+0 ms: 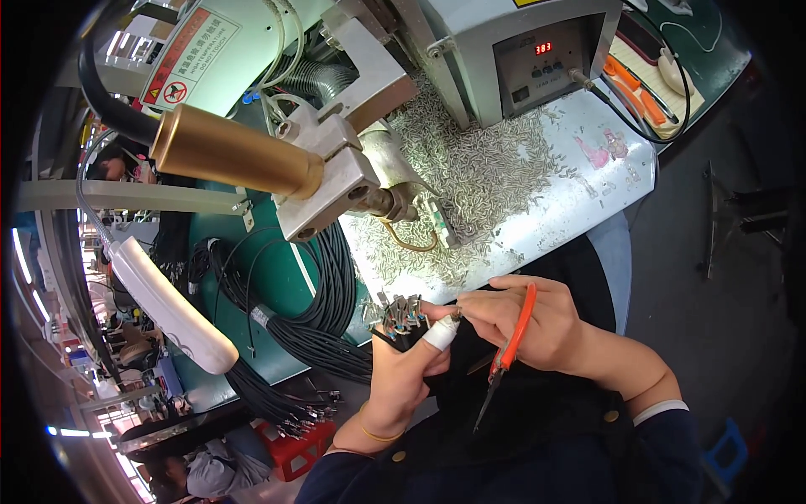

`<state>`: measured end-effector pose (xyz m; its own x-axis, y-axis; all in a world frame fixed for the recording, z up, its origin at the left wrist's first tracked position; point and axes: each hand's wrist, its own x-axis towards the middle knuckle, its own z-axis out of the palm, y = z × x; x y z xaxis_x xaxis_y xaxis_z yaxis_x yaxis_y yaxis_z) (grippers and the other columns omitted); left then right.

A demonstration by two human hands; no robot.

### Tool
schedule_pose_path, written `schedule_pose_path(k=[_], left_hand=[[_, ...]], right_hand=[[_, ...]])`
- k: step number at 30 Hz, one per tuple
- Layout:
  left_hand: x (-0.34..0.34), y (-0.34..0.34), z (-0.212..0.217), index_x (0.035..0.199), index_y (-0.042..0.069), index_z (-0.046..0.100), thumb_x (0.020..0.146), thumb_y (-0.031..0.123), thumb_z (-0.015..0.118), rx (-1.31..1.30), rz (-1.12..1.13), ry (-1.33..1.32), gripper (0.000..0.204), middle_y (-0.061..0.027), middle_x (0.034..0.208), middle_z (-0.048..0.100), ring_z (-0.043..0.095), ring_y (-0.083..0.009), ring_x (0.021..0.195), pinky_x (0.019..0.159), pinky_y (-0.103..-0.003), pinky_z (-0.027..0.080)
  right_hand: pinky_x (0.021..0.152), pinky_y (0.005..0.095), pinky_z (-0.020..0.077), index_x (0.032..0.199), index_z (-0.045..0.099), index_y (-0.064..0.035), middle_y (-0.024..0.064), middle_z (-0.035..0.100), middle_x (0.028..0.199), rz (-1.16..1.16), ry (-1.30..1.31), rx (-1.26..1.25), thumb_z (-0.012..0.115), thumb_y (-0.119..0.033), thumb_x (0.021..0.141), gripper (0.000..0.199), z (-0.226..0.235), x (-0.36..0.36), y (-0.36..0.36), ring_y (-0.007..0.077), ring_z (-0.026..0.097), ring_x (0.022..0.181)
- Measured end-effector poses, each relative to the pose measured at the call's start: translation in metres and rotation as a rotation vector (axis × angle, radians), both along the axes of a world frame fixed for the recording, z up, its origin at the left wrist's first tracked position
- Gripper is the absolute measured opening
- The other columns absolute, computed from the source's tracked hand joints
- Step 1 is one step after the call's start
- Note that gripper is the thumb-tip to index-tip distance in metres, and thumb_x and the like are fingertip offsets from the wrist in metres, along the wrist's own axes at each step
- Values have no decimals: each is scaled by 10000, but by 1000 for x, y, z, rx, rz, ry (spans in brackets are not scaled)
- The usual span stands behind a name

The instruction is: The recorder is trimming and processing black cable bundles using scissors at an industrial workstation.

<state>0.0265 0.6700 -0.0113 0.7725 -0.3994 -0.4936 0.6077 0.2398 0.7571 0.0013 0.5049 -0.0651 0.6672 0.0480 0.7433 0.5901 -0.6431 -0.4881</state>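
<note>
My left hand [401,370] is closed round a bunch of black cables [393,338]. Their stripped ends, with metal terminals [401,309] and thin coloured wires, stick up above its fingers. White tape wraps the left thumb. My right hand [537,323] meets the left at the thumb tip, its thumb and fingertips pinched round something tiny at one cable end. Tucked in the same right hand are orange-handled pliers [514,344], their long dark jaws pointing down towards my lap. Both hands are just off the near edge of a pale metal plate [579,206].
Small silvery metal pieces [487,168] litter the plate. Above it is a clamped gold-barrelled soldering head [235,155], beside a grey control box [537,67] with a red display. A white lamp [172,307] and coiled black cables [311,311] lie left; a red stool [298,449] stands below.
</note>
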Motion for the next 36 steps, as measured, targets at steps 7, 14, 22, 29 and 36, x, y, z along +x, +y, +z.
schedule_pose_path(k=[7, 14, 22, 29, 36], left_hand=[[-10, -1, -10, 924, 4, 573, 785, -39, 625, 411, -28, -532, 155, -4, 711, 549, 490, -63, 620, 596, -200, 408], [-8, -7, -14, 893, 5, 579, 763, -26, 655, 537, -41, -823, 153, -16, 791, 587, 527, -66, 710, 661, -200, 423], [-9, -6, -11, 882, -9, 587, 749, -34, 658, 342, 82, -366, 153, -16, 795, 584, 526, -68, 695, 635, -208, 425], [-9, 7, -9, 886, -13, 578, 746, -47, 653, 208, 139, -238, 163, -33, 798, 585, 540, -86, 719, 648, -213, 434], [-8, 0, -14, 924, -11, 488, 791, -4, 576, 353, 118, -446, 159, -30, 640, 468, 358, -62, 452, 408, -206, 248]], right_hand=[[614, 258, 502, 839, 575, -31, 30, 592, 723, -18, 150, 110, 648, -67, 707, 155, 6, -5, 4, 152, 600, 611], [673, 286, 523, 848, 564, -36, 53, 661, 839, -74, 244, 148, 667, -5, 717, 170, 15, -9, 11, 195, 663, 734], [607, 213, 473, 823, 556, -23, 103, 649, 793, 124, 750, 676, 633, -17, 788, 84, 21, -17, 10, 149, 662, 798], [463, 234, 435, 745, 543, -24, 79, 615, 616, 126, 783, 422, 693, -152, 765, 198, 20, -15, -4, 166, 642, 576], [434, 342, 447, 707, 556, -28, 66, 570, 533, 31, 928, 12, 688, -419, 729, 414, 25, -17, 1, 270, 572, 461]])
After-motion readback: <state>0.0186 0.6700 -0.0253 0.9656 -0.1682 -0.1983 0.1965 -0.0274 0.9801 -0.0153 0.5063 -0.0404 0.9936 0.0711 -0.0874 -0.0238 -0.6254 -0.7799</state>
